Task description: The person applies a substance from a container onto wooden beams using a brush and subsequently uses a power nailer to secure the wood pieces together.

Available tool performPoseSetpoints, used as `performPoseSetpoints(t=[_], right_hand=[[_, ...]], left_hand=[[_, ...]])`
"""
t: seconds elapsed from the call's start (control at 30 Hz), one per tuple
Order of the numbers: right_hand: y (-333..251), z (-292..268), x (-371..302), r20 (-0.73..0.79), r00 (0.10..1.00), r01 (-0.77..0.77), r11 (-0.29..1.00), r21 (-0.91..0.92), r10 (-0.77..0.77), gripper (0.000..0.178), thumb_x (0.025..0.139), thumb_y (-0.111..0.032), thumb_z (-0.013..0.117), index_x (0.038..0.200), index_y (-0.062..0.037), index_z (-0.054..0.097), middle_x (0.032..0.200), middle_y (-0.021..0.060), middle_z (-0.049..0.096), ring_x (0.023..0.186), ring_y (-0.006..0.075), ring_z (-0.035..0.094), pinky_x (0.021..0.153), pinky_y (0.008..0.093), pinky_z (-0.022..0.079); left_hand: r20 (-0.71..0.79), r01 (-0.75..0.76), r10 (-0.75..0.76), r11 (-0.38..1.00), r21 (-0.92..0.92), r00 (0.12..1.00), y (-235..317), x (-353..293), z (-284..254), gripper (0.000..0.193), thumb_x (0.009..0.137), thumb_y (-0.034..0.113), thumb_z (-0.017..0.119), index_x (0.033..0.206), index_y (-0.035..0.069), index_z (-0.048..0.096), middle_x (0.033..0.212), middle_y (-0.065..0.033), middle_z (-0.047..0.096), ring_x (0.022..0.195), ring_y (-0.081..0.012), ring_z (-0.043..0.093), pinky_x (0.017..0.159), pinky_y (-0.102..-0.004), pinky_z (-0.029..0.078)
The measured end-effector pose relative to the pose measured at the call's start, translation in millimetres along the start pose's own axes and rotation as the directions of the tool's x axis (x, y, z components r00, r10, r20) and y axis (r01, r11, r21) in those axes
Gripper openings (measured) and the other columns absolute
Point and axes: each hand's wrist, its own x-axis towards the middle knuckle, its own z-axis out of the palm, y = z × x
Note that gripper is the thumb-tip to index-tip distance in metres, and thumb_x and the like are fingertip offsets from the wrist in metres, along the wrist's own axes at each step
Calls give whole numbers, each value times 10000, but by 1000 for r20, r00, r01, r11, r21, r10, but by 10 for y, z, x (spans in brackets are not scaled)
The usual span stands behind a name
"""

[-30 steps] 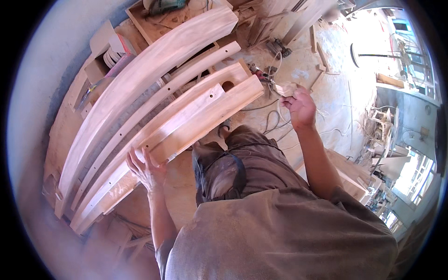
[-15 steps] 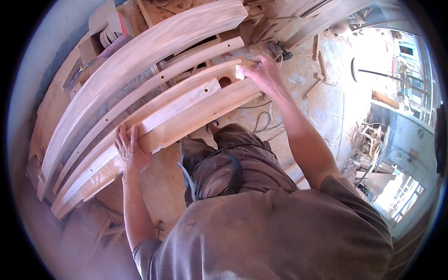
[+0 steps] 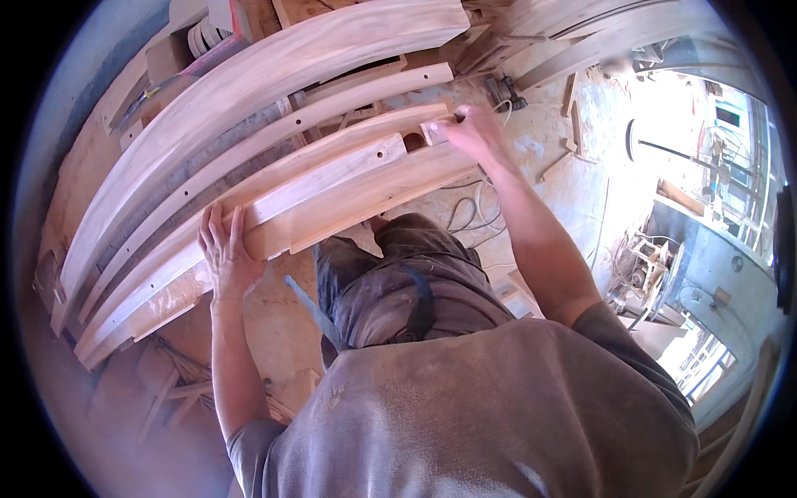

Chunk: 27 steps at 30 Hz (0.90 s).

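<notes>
A long pale wooden board (image 3: pixel 365 193) lies slanting in front of me with a narrow wooden rail (image 3: pixel 332 176) along it. Near the rail's far right end is a dark round hole (image 3: pixel 413 142), with a small wooden block (image 3: pixel 433 132) just beyond it. My right hand (image 3: pixel 475 134) has its fingers closed on this block at the board's end; the fingertips are partly hidden. Across the rail and board, further left, my left hand (image 3: pixel 230 253) lies with fingers stretched and spread, pressing on the wood.
Behind the board lie a thin curved strip with holes (image 3: pixel 249 153) and a broad curved plank (image 3: pixel 274 75). Cables (image 3: pixel 477 207) loop over the floor at the right. A dark power tool (image 3: pixel 506 93) and wood offcuts (image 3: pixel 571 124) lie beyond. A blue-grey cabinet (image 3: pixel 714 249) stands far right.
The view has shifted slightly, so the wood's right end sits further right. Both hands keep their places on the wood.
</notes>
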Motion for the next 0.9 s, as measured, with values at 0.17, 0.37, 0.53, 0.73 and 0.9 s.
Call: performPoseSetpoints(t=[0.17,0.37,0.53,0.73,0.9], right_hand=[[259,94,88,-8,1000,13,991,132,-12,402,789,-372,813,1057,-72,798,953,174,774,909,298,747,824,395,557],[399,241,102,-95,994,-41,983,181,59,369,746,-370,854,1012,-116,823,896,144,779,831,268,751,793,373,561],[551,478,100,-199,976,-17,948,319,84,352,742,-372,854,1017,-153,827,934,125,786,845,259,753,799,363,564],[621,544,172,-258,966,86,917,389,19,401,740,-362,851,1048,-109,814,955,152,781,884,254,756,824,340,564],[751,335,44,-350,932,154,776,612,92,556,759,-271,858,1214,14,717,1046,155,781,941,210,746,853,323,556]], left_hand=[[-15,-7,6,1000,-17,1000,-10,1,18,926,588,161,856,1439,172,490,1516,-210,375,1438,-436,339,1147,-584,315],[11,16,-16,1000,10,1000,13,2,14,927,585,173,864,1438,179,500,1512,-204,379,1441,-431,336,1156,-577,309],[36,39,-40,999,26,999,12,-25,3,927,587,183,869,1441,182,505,1519,-195,375,1445,-427,333,1174,-568,296],[49,8,-10,999,46,999,-8,11,7,999,577,233,899,1466,149,452,1546,-197,341,1435,-430,335,1152,-577,312],[68,11,-14,999,41,998,3,-3,17,948,629,240,882,1469,150,451,1534,-206,344,1443,-445,302,1173,-584,282]])
